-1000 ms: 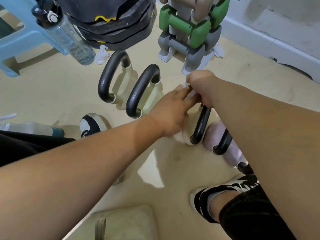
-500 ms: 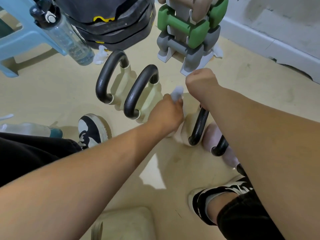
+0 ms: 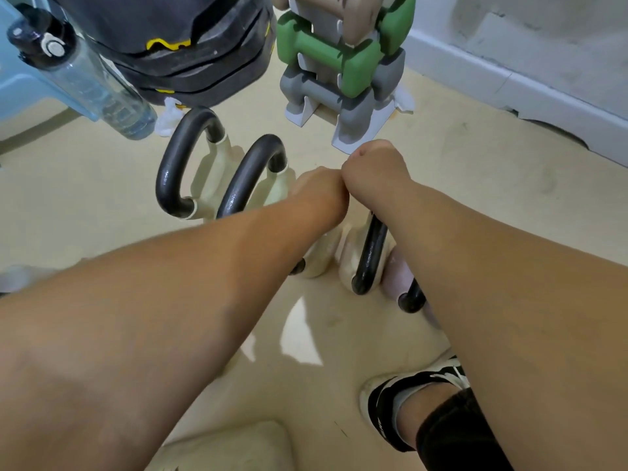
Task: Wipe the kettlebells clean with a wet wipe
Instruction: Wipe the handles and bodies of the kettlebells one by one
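Observation:
Several kettlebells with black handles stand in a row on the floor. Two cream ones are at the left, the far-left kettlebell (image 3: 207,178) and the second kettlebell (image 3: 272,188). The third kettlebell (image 3: 368,256) is partly under my arms, and a pinkish fourth kettlebell (image 3: 397,273) is beside it. My left hand (image 3: 319,193) is curled into a fist over the third one; the wet wipe it held is hidden inside it. My right hand (image 3: 373,171) is also curled, touching the left, seemingly round the top of the third handle, which my wrist hides.
A dumbbell rack (image 3: 339,62) stands just beyond my hands, black weight plates (image 3: 190,45) behind the kettlebells. A water bottle (image 3: 88,83) leans by a blue stool (image 3: 20,79). A crumpled tissue (image 3: 170,113) lies nearby. My shoe (image 3: 407,392) is at lower right, the wall base (image 3: 509,83) at right.
My left hand took the wipe from beside the right hand, curled round it, and moved up against the right fist. The wipe went out of sight. The right hand stayed put.

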{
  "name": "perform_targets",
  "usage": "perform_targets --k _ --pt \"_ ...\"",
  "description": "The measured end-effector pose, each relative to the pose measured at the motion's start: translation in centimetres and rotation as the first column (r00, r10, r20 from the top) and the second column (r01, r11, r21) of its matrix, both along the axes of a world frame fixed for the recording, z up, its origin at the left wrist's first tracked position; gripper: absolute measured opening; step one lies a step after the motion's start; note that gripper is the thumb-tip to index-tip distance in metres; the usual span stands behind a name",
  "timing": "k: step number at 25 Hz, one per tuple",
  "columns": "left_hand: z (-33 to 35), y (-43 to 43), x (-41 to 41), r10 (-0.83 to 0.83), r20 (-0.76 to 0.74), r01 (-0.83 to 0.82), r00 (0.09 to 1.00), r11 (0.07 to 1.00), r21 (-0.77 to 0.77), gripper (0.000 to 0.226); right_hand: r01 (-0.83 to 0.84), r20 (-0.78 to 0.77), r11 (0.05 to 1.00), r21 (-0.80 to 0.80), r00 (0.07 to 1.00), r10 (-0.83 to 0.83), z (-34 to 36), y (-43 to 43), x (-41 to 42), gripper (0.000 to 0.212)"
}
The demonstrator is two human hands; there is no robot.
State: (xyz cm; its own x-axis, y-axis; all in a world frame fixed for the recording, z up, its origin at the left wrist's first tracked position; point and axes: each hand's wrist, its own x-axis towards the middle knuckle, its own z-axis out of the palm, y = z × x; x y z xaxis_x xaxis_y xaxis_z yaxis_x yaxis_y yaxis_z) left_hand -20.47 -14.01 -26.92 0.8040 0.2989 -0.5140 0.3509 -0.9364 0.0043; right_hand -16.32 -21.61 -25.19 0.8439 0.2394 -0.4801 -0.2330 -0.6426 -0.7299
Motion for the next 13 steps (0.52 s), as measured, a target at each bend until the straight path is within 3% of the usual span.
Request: perform_targets --k 2,4,7,10,13 --pt "-1.2 0.6 -2.3 0.018 0.134 -0.006 0.991 0.996 -0.087 0.014 -0.051 0.0 0.999 0.017 0.999 0.051 0.2 0.1 -0.1 0.012" --pt "-2.6 0.9 -6.5 0.103 0.285 -0.047 0.953 0.979 -0.198 0.059 -0.107 -0.01 0.994 0.033 0.994 0.107 0.5 0.7 -0.3 0.007" --pt "-4.4 0.3 -14.3 0.148 0.503 -0.017 0.852 0.967 -0.256 0.074 -0.244 -0.047 0.969 -0.035 0.969 0.242 0.9 1.6 -0.7 0.011" --pt "-6.0 0.3 -16.5 0.165 0.552 -0.025 0.817 0.968 -0.251 0.077 -0.258 -0.107 0.964 -0.057 0.962 0.251 0.7 2.0 -0.8 0.022" --pt "-3.9 0.1 -12.8 0.164 0.469 -0.08 0.868 0.978 -0.193 0.075 -0.195 -0.145 0.981 0.005 0.97 0.194 0.4 1.9 -0.5 0.019"
